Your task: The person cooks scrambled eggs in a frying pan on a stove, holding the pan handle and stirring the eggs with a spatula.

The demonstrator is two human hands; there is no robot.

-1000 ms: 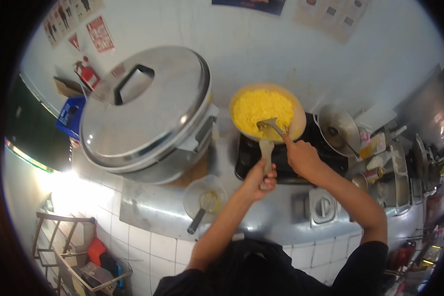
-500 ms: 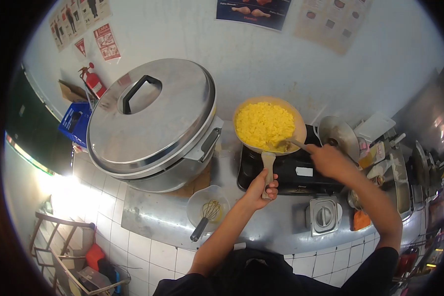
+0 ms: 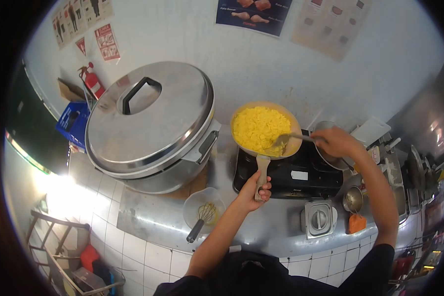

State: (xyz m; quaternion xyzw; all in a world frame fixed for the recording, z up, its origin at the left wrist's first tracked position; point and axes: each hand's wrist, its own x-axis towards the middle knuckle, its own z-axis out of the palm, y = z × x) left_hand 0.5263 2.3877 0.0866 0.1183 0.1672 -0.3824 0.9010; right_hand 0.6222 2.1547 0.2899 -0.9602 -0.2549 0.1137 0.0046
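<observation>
My left hand (image 3: 256, 191) is wrapped round the light handle of a frying pan (image 3: 294, 145). Yellow scrambled egg (image 3: 259, 126) fills most of the pan, leaving bare pan at its right side. In my right hand (image 3: 336, 142) is a spatula (image 3: 301, 136), its fingers closed on the handle. The spatula's blade rests in the egg at the lower right and is partly covered by it. Beneath the pan stands a black gas stove (image 3: 286, 182); whether the pan touches it is hidden.
A large lidded steel pot (image 3: 148, 123) stands left of the stove. In front are a bowl (image 3: 188, 207) with a whisk (image 3: 202, 219) and a lidded steel container (image 3: 319, 219). Another pan (image 3: 325, 129) sits behind my right hand. A small metal bowl (image 3: 352, 199) lies at the right.
My right hand has risen slightly, bringing the spatula nearer level, with its blade higher in the egg. The view has shifted a little. My left hand keeps its grip on the pan handle.
</observation>
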